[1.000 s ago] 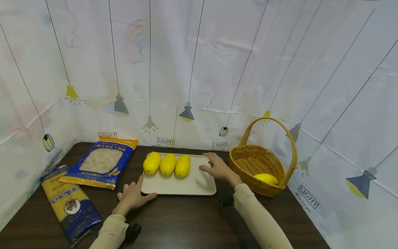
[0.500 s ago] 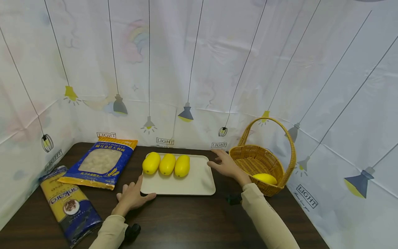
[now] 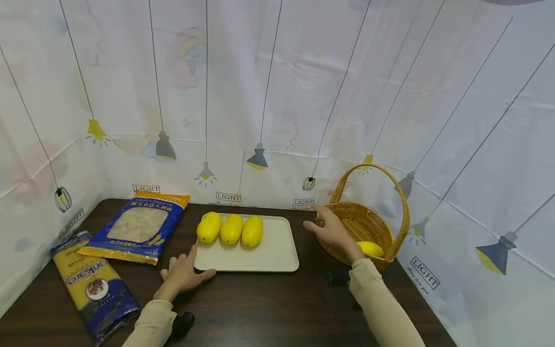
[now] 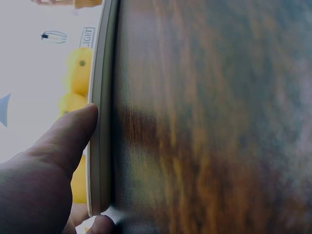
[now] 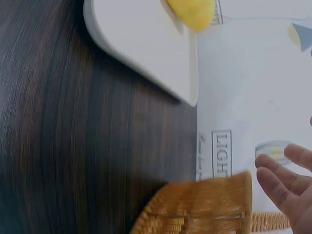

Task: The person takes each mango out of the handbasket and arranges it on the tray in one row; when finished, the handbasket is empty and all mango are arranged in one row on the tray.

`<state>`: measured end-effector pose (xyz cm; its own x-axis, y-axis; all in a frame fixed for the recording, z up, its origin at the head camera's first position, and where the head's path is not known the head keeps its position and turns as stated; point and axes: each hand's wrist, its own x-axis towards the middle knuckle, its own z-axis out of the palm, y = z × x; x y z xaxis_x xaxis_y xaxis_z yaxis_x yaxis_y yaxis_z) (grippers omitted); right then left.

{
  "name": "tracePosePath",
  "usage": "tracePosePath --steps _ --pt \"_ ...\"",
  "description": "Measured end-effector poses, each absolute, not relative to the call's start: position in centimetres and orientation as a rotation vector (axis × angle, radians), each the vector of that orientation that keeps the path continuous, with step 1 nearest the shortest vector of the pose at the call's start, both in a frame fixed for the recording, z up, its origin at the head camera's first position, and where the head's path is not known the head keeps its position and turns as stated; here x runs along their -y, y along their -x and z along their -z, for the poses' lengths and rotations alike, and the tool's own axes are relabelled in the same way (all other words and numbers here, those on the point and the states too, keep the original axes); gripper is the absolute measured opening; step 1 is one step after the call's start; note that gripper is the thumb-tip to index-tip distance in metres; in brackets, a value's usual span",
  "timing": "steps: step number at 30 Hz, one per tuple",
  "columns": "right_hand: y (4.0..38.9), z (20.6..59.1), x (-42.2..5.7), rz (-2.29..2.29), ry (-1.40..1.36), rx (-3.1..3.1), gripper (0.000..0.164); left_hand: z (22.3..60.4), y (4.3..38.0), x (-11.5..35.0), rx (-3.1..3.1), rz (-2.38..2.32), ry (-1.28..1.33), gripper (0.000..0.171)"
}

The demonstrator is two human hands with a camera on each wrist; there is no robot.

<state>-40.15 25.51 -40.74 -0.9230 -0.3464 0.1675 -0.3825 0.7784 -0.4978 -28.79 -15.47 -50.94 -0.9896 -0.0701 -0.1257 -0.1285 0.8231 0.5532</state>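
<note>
My left hand (image 3: 182, 274) rests at the near left corner of a cream rectangular tray (image 3: 277, 250), thumb along its front edge and forefinger at its left side. In the left wrist view the thumb (image 4: 73, 134) touches the tray rim (image 4: 100, 146). Three oblong yellow fruits (image 3: 231, 229) lie side by side on the left half of the tray. My right hand (image 3: 334, 229), fingers spread and holding nothing, is in front of the left rim of a wicker basket (image 3: 392, 241). Inside that basket lies another yellow fruit (image 3: 370, 248), partly hidden by the wrist.
A blue and yellow pasta bag (image 3: 138, 224) lies at the back left, overlapping a second yellow and blue packet (image 3: 97, 289). The dark wooden table (image 3: 260, 308) ends at a patterned white curtain (image 3: 269, 96). The basket's tall handle (image 3: 401, 193) arches upward.
My right hand has moved right, from over the tray's right edge to the basket's left rim. The left hand stays at the tray corner; the fruits have not moved.
</note>
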Motion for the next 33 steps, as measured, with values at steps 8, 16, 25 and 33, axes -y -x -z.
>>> tracePosePath --steps 8,16,25,33 --pt "39.9 40.9 -29.9 -0.722 -0.434 2.924 0.076 50.9 28.8 15.5 -2.901 -0.894 0.158 0.111" --pt "39.0 40.6 -33.8 -0.581 -0.306 3.006 0.086 51.2 29.0 15.5 -2.905 -0.896 0.154 0.111" --pt "38.3 40.9 -36.1 -0.492 -0.187 3.085 0.09 51.5 29.3 15.6 -2.906 -0.901 0.156 0.112" --pt "38.6 41.1 -36.5 -0.437 -0.147 3.144 0.094 51.1 29.0 15.5 -2.896 -0.884 0.159 0.112"
